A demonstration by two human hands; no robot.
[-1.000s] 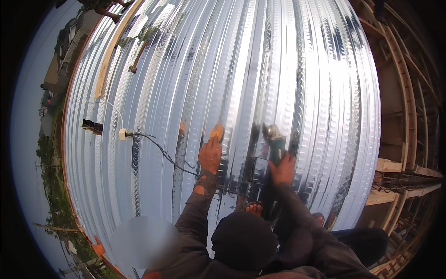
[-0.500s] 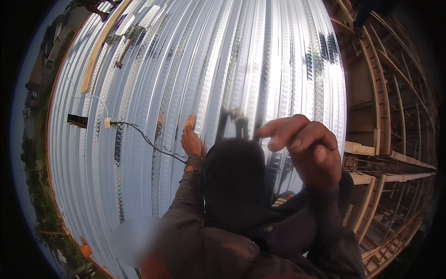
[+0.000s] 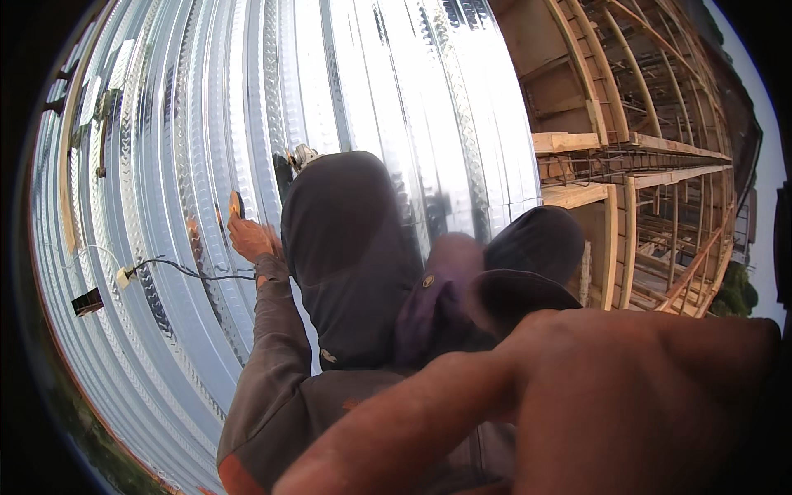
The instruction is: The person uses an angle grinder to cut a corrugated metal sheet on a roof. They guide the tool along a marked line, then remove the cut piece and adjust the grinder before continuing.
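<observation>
The right grip (image 3: 610,388) has risen toward the lens since the earlier frame and now fills the lower right, and the view has swung right. Blurred and cut off, it does not let me tell whether it is open or closed. The left grip (image 3: 252,238) is closed on an orange piece (image 3: 236,205) at the ribbed sheet (image 3: 375,107). The grinder (image 3: 304,154) lies on the sheet, mostly hidden behind a knee (image 3: 342,223). Left of the hand, a black cord (image 3: 194,272) meets a pale plug (image 3: 124,278).
</observation>
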